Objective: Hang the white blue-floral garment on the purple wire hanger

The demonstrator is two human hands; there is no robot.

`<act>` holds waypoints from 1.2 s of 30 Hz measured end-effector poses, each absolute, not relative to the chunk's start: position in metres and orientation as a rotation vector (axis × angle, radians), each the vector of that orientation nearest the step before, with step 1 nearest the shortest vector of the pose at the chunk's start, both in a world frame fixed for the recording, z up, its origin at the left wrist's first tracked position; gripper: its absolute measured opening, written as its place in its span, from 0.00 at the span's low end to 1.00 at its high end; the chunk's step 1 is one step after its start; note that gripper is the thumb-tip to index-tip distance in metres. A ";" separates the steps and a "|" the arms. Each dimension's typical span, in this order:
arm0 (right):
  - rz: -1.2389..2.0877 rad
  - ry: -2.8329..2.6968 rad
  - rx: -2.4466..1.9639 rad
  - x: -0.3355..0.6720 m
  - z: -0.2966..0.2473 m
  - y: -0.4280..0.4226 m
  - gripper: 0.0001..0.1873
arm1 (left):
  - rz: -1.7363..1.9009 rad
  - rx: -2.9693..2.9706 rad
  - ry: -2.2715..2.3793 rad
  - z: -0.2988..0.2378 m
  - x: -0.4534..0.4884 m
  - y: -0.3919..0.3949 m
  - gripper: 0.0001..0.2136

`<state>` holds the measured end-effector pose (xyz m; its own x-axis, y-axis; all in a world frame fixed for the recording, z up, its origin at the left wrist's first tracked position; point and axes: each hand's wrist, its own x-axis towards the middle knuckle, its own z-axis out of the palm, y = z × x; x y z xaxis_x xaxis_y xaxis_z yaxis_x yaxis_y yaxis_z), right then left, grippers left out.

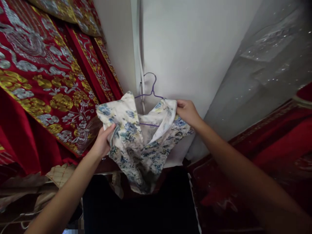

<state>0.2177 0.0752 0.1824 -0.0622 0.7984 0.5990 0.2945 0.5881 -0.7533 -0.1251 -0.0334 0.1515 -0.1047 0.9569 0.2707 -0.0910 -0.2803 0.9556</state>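
Observation:
A cream garment with a blue floral print [136,143] hangs on a thin purple wire hanger [152,92] in front of a white wall. My left hand [103,141] grips the garment's left shoulder, fingers closed on the fabric. At the other shoulder, by the collar, my right hand [187,112] pinches the cloth. The hanger's hook sticks up above the neckline and its lower bar shows inside the open collar.
Red garments with gold and silver embroidery [41,78] hang close on the left. A grey sheer plastic cover [265,71] drapes over red clothing [280,152] on the right. A white strap [140,61] runs down the wall [192,42]. Dark fabric lies below.

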 end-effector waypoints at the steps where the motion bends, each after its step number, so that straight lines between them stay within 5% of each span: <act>1: 0.556 -1.663 -0.925 0.210 0.187 0.072 0.11 | 1.582 1.165 1.051 0.143 -0.126 -0.038 0.22; 6: 0.468 -1.767 -1.001 0.189 0.190 0.042 0.13 | 1.599 0.964 1.119 0.077 -0.123 -0.066 0.23; 11: 0.007 -1.442 -1.035 0.157 0.120 -0.020 0.20 | 1.475 0.857 1.221 -0.009 -0.085 -0.094 0.19; 15: 0.597 -1.172 -1.159 0.109 0.023 -0.062 0.15 | 1.503 0.754 1.229 -0.039 -0.071 -0.108 0.17; 19: 1.101 -1.265 -1.250 0.078 -0.033 -0.072 0.22 | 1.477 0.831 1.227 -0.026 -0.089 -0.118 0.16; 26: 1.358 -1.261 -1.204 0.071 -0.021 -0.074 0.15 | 1.538 0.801 1.204 -0.015 -0.095 -0.130 0.14; 36: 1.467 -1.263 -1.210 0.087 -0.027 -0.084 0.15 | 2.247 1.235 1.795 -0.059 -0.065 -0.130 0.18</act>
